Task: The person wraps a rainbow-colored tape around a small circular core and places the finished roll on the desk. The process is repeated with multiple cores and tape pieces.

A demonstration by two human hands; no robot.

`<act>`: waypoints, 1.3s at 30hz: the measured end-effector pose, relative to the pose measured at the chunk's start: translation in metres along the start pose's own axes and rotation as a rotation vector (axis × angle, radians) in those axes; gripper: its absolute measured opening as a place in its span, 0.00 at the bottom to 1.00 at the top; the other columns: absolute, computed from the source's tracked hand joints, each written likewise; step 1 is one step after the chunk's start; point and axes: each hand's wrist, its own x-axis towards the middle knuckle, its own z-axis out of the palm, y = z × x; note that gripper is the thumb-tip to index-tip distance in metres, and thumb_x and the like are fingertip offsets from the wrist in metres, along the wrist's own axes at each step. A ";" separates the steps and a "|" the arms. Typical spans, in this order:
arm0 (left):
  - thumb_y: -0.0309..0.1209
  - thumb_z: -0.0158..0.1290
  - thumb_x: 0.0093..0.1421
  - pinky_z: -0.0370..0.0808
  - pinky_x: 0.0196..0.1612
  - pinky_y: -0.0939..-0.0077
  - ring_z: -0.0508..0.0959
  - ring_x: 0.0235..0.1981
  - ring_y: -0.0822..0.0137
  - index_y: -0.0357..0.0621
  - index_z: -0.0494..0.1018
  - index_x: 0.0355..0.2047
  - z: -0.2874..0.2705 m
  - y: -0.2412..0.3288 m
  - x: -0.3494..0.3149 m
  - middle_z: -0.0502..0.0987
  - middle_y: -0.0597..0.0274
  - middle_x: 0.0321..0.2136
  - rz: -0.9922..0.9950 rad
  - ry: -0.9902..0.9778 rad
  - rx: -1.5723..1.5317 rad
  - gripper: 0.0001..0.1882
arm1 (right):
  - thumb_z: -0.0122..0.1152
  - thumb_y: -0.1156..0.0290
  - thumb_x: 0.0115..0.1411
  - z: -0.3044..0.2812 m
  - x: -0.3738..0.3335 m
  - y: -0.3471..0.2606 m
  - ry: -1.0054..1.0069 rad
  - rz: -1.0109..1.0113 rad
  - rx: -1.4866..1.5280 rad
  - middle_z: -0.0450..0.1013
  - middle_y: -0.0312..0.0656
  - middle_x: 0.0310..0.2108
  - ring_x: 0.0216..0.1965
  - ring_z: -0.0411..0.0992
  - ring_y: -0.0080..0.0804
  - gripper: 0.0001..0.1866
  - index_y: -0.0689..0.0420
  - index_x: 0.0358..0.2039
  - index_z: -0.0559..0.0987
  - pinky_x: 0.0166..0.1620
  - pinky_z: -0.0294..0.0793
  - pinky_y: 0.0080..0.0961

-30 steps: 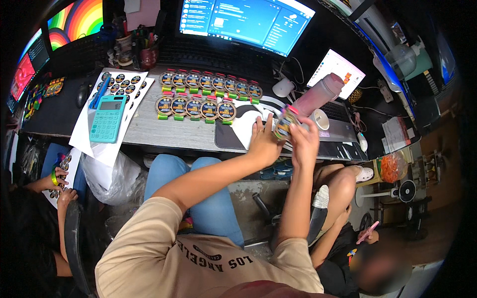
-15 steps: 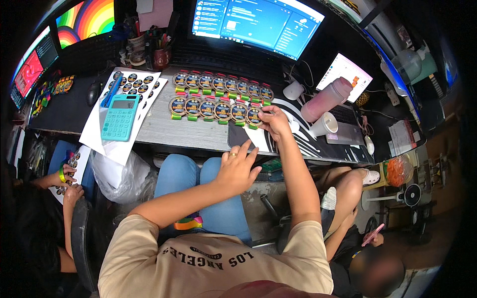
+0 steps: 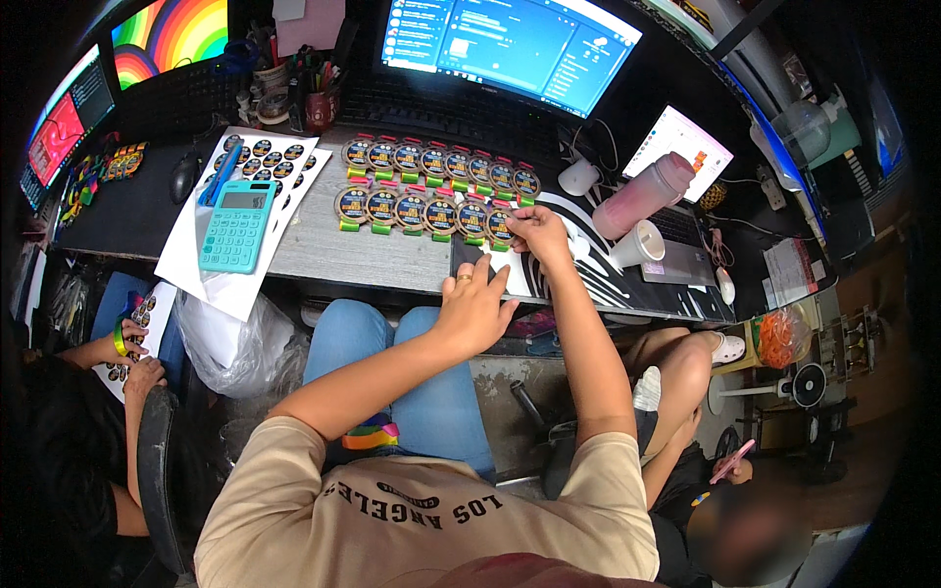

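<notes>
Two rows of round medals with dark printed faces and coloured ribbons lie on the grey desk; a back-row medal (image 3: 431,157) sits near the middle of its row. My right hand (image 3: 541,235) pinches the rim of the rightmost front-row medal (image 3: 499,225) between thumb and fingers; part of that rim is hidden. Just in front of the same row, my left hand (image 3: 474,310) hovers near the desk's front edge, palm down, fingers apart and holding nothing. A ring shows on one of its fingers.
Left of the medals, a teal calculator (image 3: 237,227) and blue pen (image 3: 222,174) lie on sticker sheets (image 3: 186,245). A pink bottle (image 3: 642,196), white cup (image 3: 639,245) and laptop (image 3: 676,267) stand right. People sit at both sides; a plastic bag (image 3: 240,343) hangs below.
My left hand has shifted slightly forward and right, closer to the desk edge. My right hand stays at the end medal, with its fingers drawn in a little.
</notes>
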 end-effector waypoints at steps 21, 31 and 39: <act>0.43 0.53 0.59 0.63 0.52 0.52 0.64 0.54 0.45 0.43 0.68 0.57 0.001 -0.001 -0.003 0.60 0.43 0.60 -0.003 -0.017 -0.047 0.28 | 0.67 0.65 0.56 -0.034 -0.013 -0.010 0.207 -0.123 -0.164 0.75 0.39 0.22 0.16 0.70 0.24 0.13 0.61 0.35 0.79 0.20 0.70 0.22; 0.42 0.52 0.60 0.68 0.50 0.54 0.71 0.50 0.49 0.43 0.76 0.46 -0.045 0.002 -0.041 0.73 0.49 0.49 0.062 -0.231 -0.178 0.19 | 0.68 0.58 0.51 -0.040 -0.091 0.031 0.536 -0.252 -0.840 0.73 0.55 0.35 0.37 0.72 0.53 0.22 0.62 0.40 0.80 0.43 0.72 0.40; 0.45 0.53 0.59 0.70 0.48 0.54 0.74 0.48 0.49 0.45 0.79 0.40 -0.061 -0.096 -0.117 0.76 0.50 0.44 -0.093 -0.891 0.157 0.18 | 0.71 0.68 0.49 -0.050 -0.087 0.071 0.604 -0.276 -0.503 0.75 0.40 0.26 0.27 0.72 0.33 0.16 0.63 0.34 0.77 0.35 0.72 0.26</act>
